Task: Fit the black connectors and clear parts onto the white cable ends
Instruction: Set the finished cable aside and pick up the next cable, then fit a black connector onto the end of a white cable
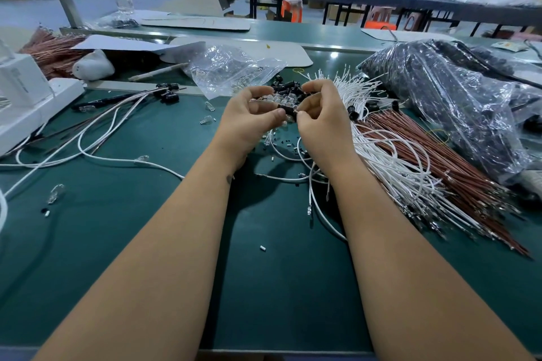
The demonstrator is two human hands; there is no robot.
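My left hand (249, 120) and my right hand (321, 117) meet over the middle of the green mat. A small black connector (289, 110) sits between them, pinched by the left thumb and fingers on one side and by the right fingers on the other. Behind the hands lies a heap of black connectors (286, 87) and clear parts (278, 98). A bundle of white cables (390, 161) fans out to the right of my right hand. A white cable (318, 205) trails down below my right wrist; its top end is hidden by the hand.
Brown wires (434, 155) lie beside the white bundle, a large plastic bag of black parts (440, 91) at the right. A clear bag (231, 67) lies behind the heap. Finished cables (117, 111) and a white box (26, 97) occupy the left. Loose clear parts (55, 193) dot the mat.
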